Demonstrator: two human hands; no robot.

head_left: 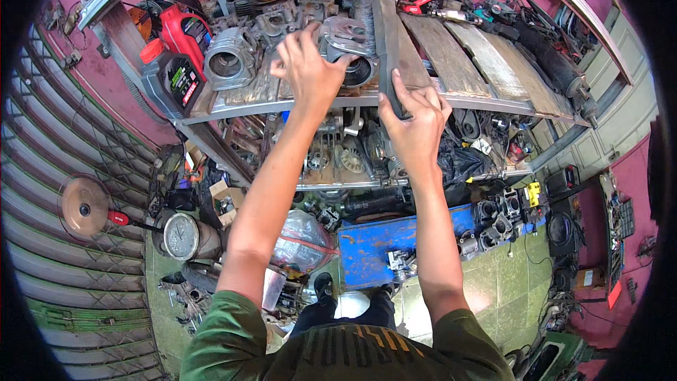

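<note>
2 oil jugs [176,56], 2 hands [310,70], perhaps 4 shelf planks [451,53].

Crowded upper shelf [493,102], open only along its bare planks.

Left and rear packed: engine cylinder [229,60] beside red oil bottle [185,32] and grey oil bottle [169,81], round metal cover [349,46] under the left hand [307,70], more engine parts behind. Dark plank [391,35] gripped at its near end by the right hand [416,123], dividing the shelf. Free passage to its right over worn boards [458,56], bounded far right by a long black shock absorber [557,63].
</note>
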